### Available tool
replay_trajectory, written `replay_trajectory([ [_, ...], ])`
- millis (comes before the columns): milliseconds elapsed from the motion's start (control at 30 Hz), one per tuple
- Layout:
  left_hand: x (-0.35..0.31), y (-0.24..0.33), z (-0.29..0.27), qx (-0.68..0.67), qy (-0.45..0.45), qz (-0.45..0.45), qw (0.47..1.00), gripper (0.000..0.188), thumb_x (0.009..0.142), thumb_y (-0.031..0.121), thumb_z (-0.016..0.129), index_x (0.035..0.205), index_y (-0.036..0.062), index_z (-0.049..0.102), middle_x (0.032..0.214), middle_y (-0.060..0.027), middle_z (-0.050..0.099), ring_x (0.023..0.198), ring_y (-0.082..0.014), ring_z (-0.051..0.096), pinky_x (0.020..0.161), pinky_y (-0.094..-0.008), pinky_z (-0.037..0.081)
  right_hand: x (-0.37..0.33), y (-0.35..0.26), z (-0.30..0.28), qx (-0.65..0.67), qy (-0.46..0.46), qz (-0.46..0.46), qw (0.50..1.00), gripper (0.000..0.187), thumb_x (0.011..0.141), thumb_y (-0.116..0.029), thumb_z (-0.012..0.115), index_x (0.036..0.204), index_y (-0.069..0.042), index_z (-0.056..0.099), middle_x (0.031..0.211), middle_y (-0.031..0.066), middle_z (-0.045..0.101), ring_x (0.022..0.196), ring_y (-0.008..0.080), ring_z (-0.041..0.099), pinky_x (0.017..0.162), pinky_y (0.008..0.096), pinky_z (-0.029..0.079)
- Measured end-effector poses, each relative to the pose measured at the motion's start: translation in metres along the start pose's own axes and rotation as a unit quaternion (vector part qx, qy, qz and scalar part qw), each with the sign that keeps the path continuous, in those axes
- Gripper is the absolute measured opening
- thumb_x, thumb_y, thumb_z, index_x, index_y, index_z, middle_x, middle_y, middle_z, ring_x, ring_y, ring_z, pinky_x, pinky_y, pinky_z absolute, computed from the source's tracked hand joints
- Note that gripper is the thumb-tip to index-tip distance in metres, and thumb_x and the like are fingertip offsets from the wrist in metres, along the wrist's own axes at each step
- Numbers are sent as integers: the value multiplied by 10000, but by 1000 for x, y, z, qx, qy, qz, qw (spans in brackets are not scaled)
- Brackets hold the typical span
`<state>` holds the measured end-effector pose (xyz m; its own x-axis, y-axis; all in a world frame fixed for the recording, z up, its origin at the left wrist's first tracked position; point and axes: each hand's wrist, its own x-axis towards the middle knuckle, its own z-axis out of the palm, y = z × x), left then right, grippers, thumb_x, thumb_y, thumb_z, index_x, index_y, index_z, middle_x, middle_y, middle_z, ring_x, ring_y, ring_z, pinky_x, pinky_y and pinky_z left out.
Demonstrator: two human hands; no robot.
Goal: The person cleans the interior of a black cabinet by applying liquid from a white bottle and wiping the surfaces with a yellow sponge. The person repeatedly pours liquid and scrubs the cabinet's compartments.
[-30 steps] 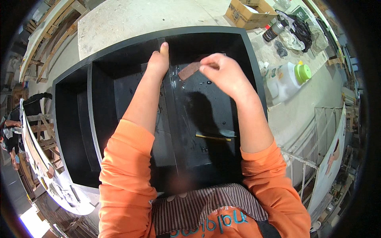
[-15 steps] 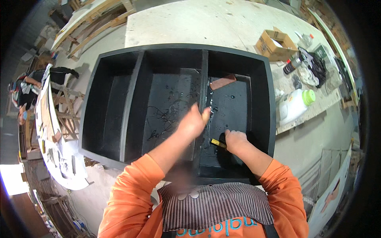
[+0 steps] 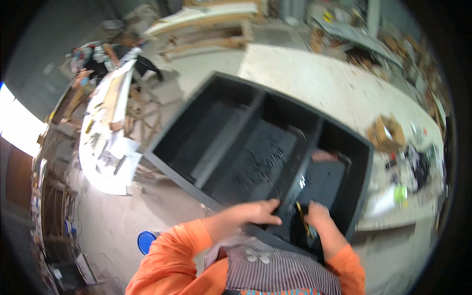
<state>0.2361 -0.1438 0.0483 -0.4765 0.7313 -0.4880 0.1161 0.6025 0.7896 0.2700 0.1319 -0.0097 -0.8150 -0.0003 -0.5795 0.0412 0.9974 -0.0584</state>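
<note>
A large black open box (image 3: 369,162) with two dividers and three compartments lies in front of me, turned at an angle. My left hand (image 3: 258,212) is over the near end of the right-hand divider (image 3: 297,189), thumb and fingers apart, with nothing visible in it. Inside the right compartment my right hand (image 3: 317,215) is closed round a slim yellow utility knife (image 3: 301,215), partly hidden by the fingers. Wet drops lie along that divider. A flat reddish-brown piece (image 3: 324,156) rests at the compartment's far end. Dark stringy scraps (image 3: 263,164) lie in the middle compartment.
The pale worktable (image 3: 295,66) bears a cardboard box (image 3: 386,133), a white jug with a green cap (image 3: 386,200) and a dark cloth (image 3: 419,169) at the right. A blue-lidded bucket (image 3: 146,242) stands on the floor. At the far left a person (image 3: 101,61) is by another table.
My view has swung left, so the box now appears rotated. My left hand has moved down along the divider to its near end. The right hand still grips the utility knife, now more upright.
</note>
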Motion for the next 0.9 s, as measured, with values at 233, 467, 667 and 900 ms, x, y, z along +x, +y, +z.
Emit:
replay_trajectory([
  [233, 48, 5, 3, -91, 208, 44, 973, 815, 889, 259, 716, 1525, 11, 271, 1465, -277, 443, 1318, -377, 499, 1068, -391, 430, 10, 0, 4, -7, -34, 21, 999, 489, 814, -315, 695, 1170, 11, 620, 1114, 222, 690, 1085, 355, 657, 932, 427, 526],
  [467, 57, 28, 13, 337, 284, 71, 895, 704, 999, 336, 489, 1546, -22, 230, 1639, -186, 172, 1509, -346, 195, 1123, -598, 283, 31, 20, 23, 23, -5, 17, 1000, 395, 813, -281, 689, 1111, -21, 691, 1104, 231, 692, 1075, 362, 655, 908, 431, 531],
  [667, 27, 27, 28, 404, 237, 96, 878, 769, 1005, 448, 434, 1556, -34, 196, 1639, -204, 162, 1525, -333, 145, 1154, -621, 190, 45, 29, 28, -12, -23, 6, 1000, 374, 799, -229, 692, 1103, -12, 690, 1111, 236, 690, 1084, 364, 653, 920, 428, 530],
  [900, -7, 22, 47, 400, 191, 98, 891, 764, 1007, 434, 432, 1561, -28, 179, 1643, -200, 153, 1528, -330, 135, 1158, -643, 147, 30, 15, 11, 15, -26, 21, 999, 431, 763, -213, 709, 1116, 31, 663, 1103, 262, 683, 1091, 386, 647, 941, 429, 519],
])
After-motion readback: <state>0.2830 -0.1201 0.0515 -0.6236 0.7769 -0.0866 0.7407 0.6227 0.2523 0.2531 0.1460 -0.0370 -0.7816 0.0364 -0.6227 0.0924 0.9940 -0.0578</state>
